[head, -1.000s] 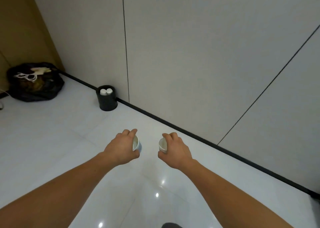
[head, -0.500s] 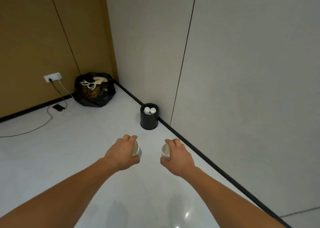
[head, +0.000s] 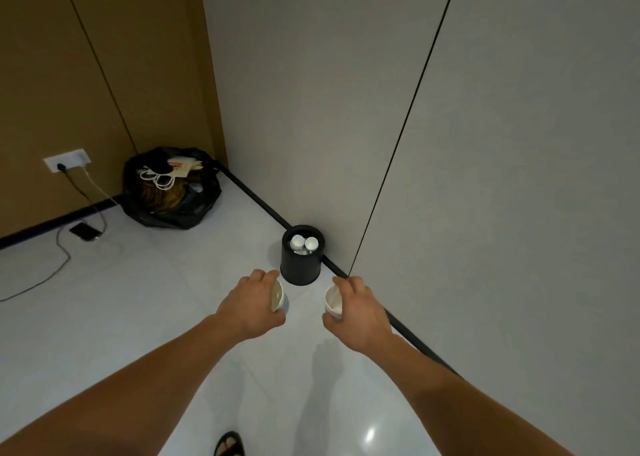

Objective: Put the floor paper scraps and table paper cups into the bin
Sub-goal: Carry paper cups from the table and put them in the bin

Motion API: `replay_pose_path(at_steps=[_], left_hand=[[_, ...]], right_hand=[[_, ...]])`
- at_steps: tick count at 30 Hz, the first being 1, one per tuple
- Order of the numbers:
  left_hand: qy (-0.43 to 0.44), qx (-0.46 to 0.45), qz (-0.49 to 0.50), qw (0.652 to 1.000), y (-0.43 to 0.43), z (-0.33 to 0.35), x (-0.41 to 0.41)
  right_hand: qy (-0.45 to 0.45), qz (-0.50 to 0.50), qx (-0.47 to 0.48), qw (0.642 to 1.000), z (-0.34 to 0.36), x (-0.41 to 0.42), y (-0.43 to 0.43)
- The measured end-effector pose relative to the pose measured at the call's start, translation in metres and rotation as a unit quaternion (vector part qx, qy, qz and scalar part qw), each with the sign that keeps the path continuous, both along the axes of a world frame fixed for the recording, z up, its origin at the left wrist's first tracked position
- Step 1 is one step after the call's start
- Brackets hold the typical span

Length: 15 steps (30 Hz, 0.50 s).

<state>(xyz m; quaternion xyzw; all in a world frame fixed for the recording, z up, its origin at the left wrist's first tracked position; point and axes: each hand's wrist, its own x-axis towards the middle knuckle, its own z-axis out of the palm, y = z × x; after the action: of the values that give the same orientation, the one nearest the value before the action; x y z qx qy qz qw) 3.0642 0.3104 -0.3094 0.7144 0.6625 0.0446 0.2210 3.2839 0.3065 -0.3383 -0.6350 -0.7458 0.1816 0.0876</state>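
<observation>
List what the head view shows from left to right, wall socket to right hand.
Wall socket → phone on the floor → black rubbish bag → left hand gripping a paper cup → bin → right hand gripping the other paper cup.

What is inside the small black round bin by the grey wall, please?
Inside the small black round bin, two white rounded items sit near the top; whatever lies beneath them is covered and dark.

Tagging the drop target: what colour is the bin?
Black. The bin shows only in the head view.
</observation>
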Motion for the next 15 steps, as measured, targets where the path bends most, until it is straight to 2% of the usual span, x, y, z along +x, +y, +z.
replay_pose_path(at_steps=[8, 15], left_hand=[[0.009, -0.014, -0.084, 0.996, 0.155, -0.006, -0.03], [0.004, -0.056, -0.122, 0.991, 0.278, -0.041, -0.004]], right_hand=[[0.031, -0.089, -0.007, 0.996, -0.01, -0.027, 0.108], [0.026, -0.097, -0.02, 0.995, -0.043, -0.017, 0.235]])
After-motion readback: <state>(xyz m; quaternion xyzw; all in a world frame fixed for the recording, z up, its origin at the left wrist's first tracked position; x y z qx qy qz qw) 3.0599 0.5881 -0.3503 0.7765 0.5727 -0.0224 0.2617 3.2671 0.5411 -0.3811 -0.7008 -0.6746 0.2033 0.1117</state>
